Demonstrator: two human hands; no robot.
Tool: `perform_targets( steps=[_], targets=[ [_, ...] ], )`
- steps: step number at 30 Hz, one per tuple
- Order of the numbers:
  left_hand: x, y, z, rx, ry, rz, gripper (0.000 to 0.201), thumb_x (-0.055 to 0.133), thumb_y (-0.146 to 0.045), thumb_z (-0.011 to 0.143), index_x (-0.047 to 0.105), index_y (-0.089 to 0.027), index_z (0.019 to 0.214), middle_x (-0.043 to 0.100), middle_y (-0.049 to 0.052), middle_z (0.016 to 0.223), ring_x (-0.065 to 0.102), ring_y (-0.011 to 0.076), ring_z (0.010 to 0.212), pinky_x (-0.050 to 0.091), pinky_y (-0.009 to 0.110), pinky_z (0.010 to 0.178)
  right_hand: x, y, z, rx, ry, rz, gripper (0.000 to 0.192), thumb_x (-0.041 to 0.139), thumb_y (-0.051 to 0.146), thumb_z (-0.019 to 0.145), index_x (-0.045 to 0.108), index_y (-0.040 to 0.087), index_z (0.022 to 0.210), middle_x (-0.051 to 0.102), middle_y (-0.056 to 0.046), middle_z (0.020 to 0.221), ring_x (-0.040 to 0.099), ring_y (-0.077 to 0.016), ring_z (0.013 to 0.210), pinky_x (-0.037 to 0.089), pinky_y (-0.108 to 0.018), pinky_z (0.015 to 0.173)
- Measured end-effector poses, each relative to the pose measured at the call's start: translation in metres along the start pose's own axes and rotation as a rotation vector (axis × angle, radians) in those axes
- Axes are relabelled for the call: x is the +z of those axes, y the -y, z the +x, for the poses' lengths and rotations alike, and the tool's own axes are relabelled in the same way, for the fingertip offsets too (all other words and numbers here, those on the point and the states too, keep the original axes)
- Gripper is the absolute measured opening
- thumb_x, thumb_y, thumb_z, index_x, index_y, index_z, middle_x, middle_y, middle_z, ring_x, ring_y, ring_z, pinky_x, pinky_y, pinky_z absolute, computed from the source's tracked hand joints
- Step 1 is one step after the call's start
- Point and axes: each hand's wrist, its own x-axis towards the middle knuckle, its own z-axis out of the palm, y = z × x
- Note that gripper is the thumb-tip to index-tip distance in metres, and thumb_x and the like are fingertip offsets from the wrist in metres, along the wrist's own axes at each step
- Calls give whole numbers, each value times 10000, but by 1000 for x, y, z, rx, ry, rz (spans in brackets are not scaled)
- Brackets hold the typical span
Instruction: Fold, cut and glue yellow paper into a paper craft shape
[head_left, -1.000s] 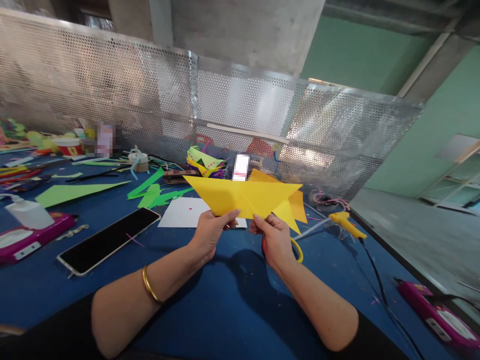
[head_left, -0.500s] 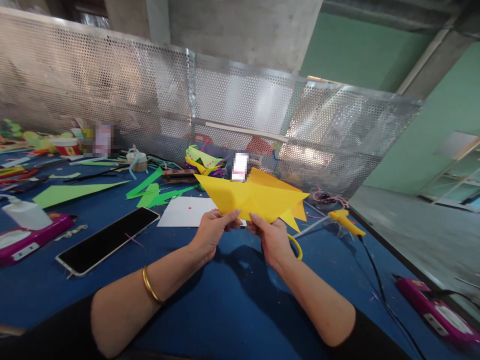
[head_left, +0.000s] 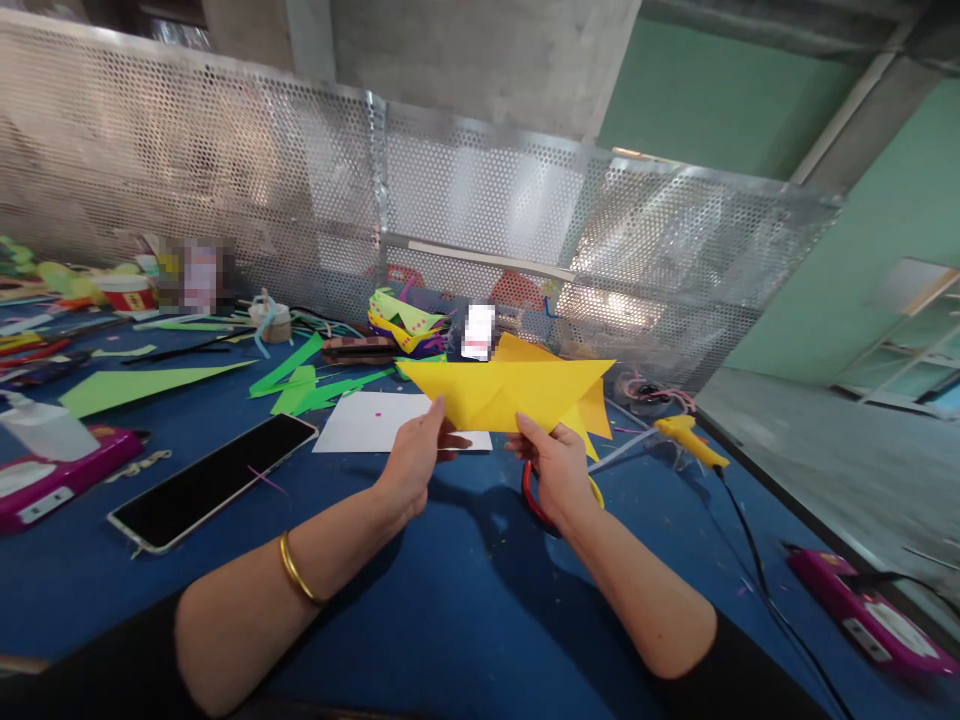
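A folded yellow paper (head_left: pixel 517 390) with pointed ends is held above the blue table (head_left: pixel 450 610). My left hand (head_left: pixel 416 455) pinches its lower edge near the middle, thumb on the front. My right hand (head_left: pixel 555 465) grips the lower edge just to the right. Another yellow sheet (head_left: pixel 596 405) lies behind and below it. Red and yellow scissor handles (head_left: pixel 536 495) lie on the table under my right hand, partly hidden.
A white sheet (head_left: pixel 375 425), a dark phone (head_left: pixel 214 480), green paper scraps (head_left: pixel 300 385), a yellow glue gun (head_left: pixel 686 435) with black cord, and pink devices (head_left: pixel 870 610) (head_left: pixel 52 470) lie on the table. A perforated metal screen (head_left: pixel 480 210) backs it; the table edge runs along the right.
The yellow paper has been turned and flattened slightly in my hands. My left thumb has shifted up onto the fold, and the scissors under my right hand show more.
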Motion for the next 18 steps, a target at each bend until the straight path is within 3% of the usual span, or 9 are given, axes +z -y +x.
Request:
perform_targets(
  steps=[2,4,6,7,9,12,14,16,18],
  targets=[
    [-5,-1,9,171,-211,110,451,597,-574,799,640,-138,907,673,104,912,658,225,827,513,343,698,-4,6,3,-19,19,-72,301,817,400,552,696,159,686,680,-13,555,586,-146,460,444,-264,486],
    [-11,-8,18,297,-352,178,484,700,-485,748,595,-152,1084,619,126,1129,604,245,1040,486,383,870,-8,15,5,-37,61,-143,265,819,363,552,704,154,665,676,-12,552,575,-143,458,446,-265,489],
    [-17,-19,22,507,-471,332,697,810,-380,640,531,-167,1242,525,144,1308,510,268,1198,405,405,1009,-12,24,7,-44,117,-195,235,813,346,558,709,154,647,670,-8,546,567,-139,455,446,-263,485],
    [-19,-25,23,615,-485,424,747,823,-365,623,521,-165,1275,510,154,1340,494,283,1223,385,417,1031,-13,29,6,-39,147,-212,227,812,341,557,712,155,642,668,-7,544,565,-140,451,445,-263,479],
    [-21,-36,19,687,-308,586,614,794,-402,669,602,-175,1207,618,130,1240,556,285,1155,390,427,1026,-15,35,5,-7,252,-252,217,809,335,558,722,156,644,677,-12,560,565,-142,445,447,-266,470],
    [-17,-42,7,434,143,693,450,796,-486,644,722,-206,989,744,79,947,659,288,958,474,424,903,-16,38,2,36,446,-331,195,789,333,592,741,168,684,695,-13,602,562,-133,451,450,-263,468],
    [-13,-40,0,157,358,570,389,817,-463,607,745,-202,886,758,81,883,691,283,843,525,390,767,-15,36,0,41,524,-362,189,774,335,615,750,181,722,709,-8,649,558,-122,468,462,-265,488],
    [-9,-36,-5,-84,447,370,329,830,-403,592,750,-188,828,763,90,862,704,258,747,539,347,667,-14,31,0,53,539,-349,208,778,341,611,753,182,744,719,-12,689,559,-121,485,481,-281,520],
    [-7,-32,-7,-194,412,225,282,832,-348,587,748,-173,791,765,92,831,702,228,679,539,318,623,-11,25,-1,74,504,-297,239,792,359,598,751,178,748,722,-21,701,560,-123,510,479,-287,546]
  ],
)
